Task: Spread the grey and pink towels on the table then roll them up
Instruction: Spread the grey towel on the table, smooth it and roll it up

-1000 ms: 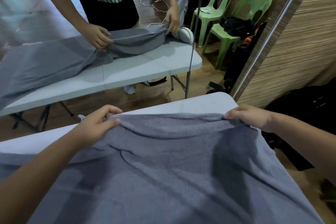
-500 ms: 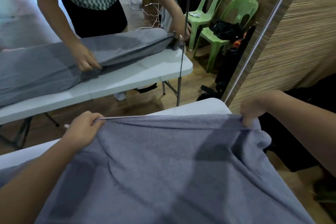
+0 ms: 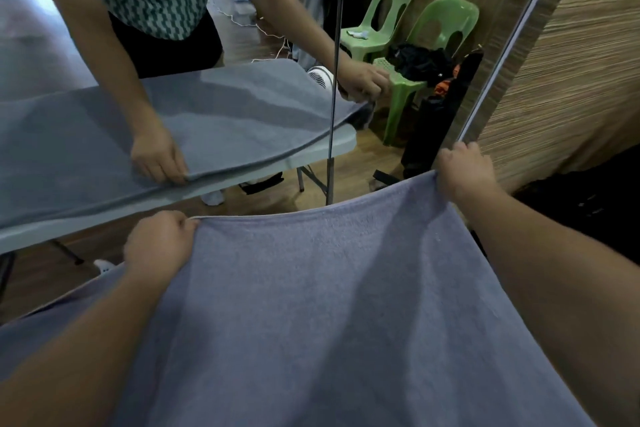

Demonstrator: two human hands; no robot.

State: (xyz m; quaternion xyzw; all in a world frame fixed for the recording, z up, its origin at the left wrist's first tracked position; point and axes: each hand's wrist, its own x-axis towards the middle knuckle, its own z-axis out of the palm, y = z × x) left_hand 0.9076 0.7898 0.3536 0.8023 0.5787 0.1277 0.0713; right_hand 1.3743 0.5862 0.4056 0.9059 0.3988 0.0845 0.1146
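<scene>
Both hands (image 3: 159, 246) (image 3: 465, 173) have stretched one grey towel (image 3: 329, 305) flatter, wider.

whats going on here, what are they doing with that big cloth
A person is spreading a grey towel out in front of them, and it fills most of the view. The left hand and the right hand each grip its far edge, pulling it taut. No rolling has started, and no pink towel is in view. A mirror ahead reflects the same scene, beside two green plastic chairs.
</scene>
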